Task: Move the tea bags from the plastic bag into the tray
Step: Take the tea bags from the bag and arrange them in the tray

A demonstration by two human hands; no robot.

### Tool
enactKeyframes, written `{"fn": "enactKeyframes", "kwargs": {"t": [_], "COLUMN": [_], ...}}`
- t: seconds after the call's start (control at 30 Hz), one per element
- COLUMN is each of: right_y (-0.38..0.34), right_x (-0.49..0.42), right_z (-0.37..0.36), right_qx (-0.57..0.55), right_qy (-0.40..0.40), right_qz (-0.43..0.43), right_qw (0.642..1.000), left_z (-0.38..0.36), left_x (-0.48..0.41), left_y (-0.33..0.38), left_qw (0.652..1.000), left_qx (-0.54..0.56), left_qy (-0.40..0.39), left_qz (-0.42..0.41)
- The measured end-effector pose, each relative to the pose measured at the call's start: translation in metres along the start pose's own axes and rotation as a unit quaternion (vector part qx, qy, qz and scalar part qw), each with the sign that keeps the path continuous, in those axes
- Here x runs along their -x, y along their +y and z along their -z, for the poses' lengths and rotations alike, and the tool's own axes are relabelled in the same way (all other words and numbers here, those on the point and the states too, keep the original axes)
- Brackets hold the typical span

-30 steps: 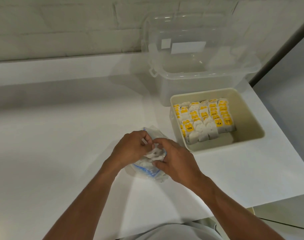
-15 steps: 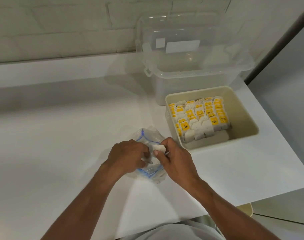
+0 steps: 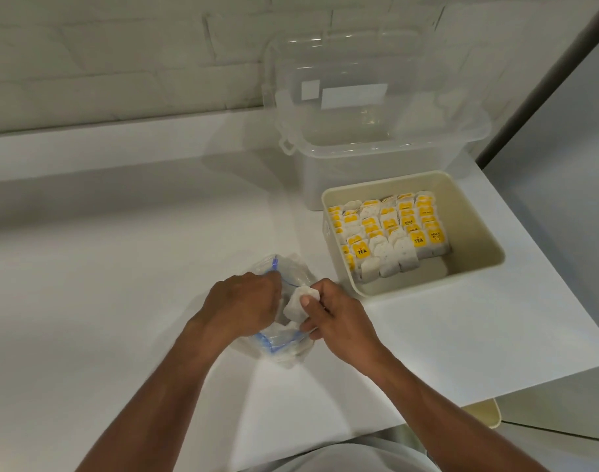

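A clear plastic bag with a blue zip strip lies on the white counter, with white tea bags still inside. My left hand grips the bag's open edge. My right hand pinches a white tea bag between thumb and fingers just above the bag's mouth. To the right stands the beige tray, with several rows of tea bags bearing yellow tags packed in its left part.
A clear plastic storage box with its lid up stands behind the tray against the white brick wall. The counter's right edge runs close beside the tray. A beige object shows below the counter's front corner.
My right hand has drawn a tea bag up out of the plastic bag's mouth. My left hand stays on the bag's edge. The view has shifted a little.
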State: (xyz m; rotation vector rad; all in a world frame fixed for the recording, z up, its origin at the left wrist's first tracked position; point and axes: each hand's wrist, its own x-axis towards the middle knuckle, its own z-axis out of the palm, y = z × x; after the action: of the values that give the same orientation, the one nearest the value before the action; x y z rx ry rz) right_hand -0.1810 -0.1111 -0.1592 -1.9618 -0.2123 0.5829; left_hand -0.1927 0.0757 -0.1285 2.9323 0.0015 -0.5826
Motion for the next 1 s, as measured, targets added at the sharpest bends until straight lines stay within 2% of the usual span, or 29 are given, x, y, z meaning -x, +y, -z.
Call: {"fn": "enactKeyframes", "kwargs": {"t": [0.1,0.2,0.37,0.47,0.57,0.63,0.8,1.0], "right_y": [-0.008,-0.015,-0.018,-0.020,-0.022,-0.023,-0.028,-0.046], "right_x": [-0.001,0.000,-0.003,-0.005,-0.006,-0.006,-0.007,-0.008], "right_z": [-0.002,-0.002,-0.001,0.000,0.001,0.001,0.001,0.009], "right_qx": [-0.029,-0.018,0.080,0.085,0.096,0.104,0.096,0.114], "right_qy": [-0.027,-0.023,0.000,0.023,0.032,0.031,0.015,-0.020], "right_qz": [-0.007,0.015,0.078,0.077,0.084,0.097,0.109,0.123], "right_qw": [0.999,0.999,0.994,0.993,0.991,0.989,0.989,0.986], "left_z": [0.013,0.019,0.026,0.028,0.028,0.026,0.020,0.023], "left_x": [-0.002,0.000,0.011,0.013,0.015,0.015,0.010,0.011], "left_y": [-0.014,-0.025,-0.028,-0.032,-0.036,-0.036,-0.040,-0.037], "left_qw": [0.999,0.984,0.918,0.874,0.861,0.870,0.900,0.886], "left_qx": [0.024,0.167,0.395,0.477,0.498,0.485,0.433,0.453], "left_qy": [-0.017,-0.050,-0.037,-0.078,-0.100,-0.090,0.013,0.086], "left_qz": [0.027,0.035,0.031,0.037,0.022,0.022,0.045,0.044]}}
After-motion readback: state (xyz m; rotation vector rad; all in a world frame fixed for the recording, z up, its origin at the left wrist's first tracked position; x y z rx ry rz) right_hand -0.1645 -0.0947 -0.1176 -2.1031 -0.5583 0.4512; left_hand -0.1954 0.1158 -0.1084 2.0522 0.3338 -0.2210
